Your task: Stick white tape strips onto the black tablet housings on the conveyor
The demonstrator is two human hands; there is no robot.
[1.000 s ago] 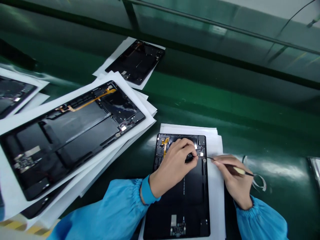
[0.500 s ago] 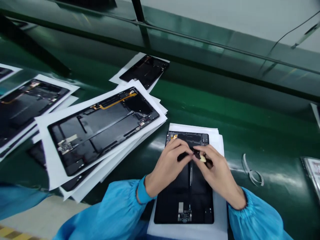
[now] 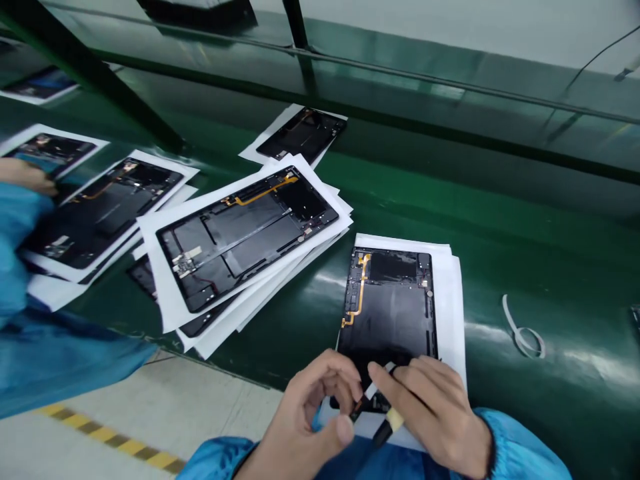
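A dark tablet housing (image 3: 390, 320) lies on white sheets, an orange flex cable (image 3: 357, 300) along its upper left side. Over its lower end, a thin silver-and-dark strip (image 3: 373, 391), like a ribbon cable, spans the gap between my hands. The curled fingers of my left hand (image 3: 315, 407) hold the strip's lower left end, thumb below. My right hand (image 3: 435, 407) is closed at the strip's upper end. It also grips a short tool (image 3: 390, 427), pale yellow with a black end; the rest is hidden by the fingers.
Left of my work, a stack of white sheets bears another open tablet housing (image 3: 250, 233). More housings lie behind and at far left, where a co-worker's hand (image 3: 25, 177) reaches in. A curled pale strip (image 3: 523, 333) rests on the green table (image 3: 500, 233) at right.
My hands have come from the housing's upper part down to its lower end. The silver strip along its middle now shows raised between my fingers. A co-worker's arm has appeared at left.
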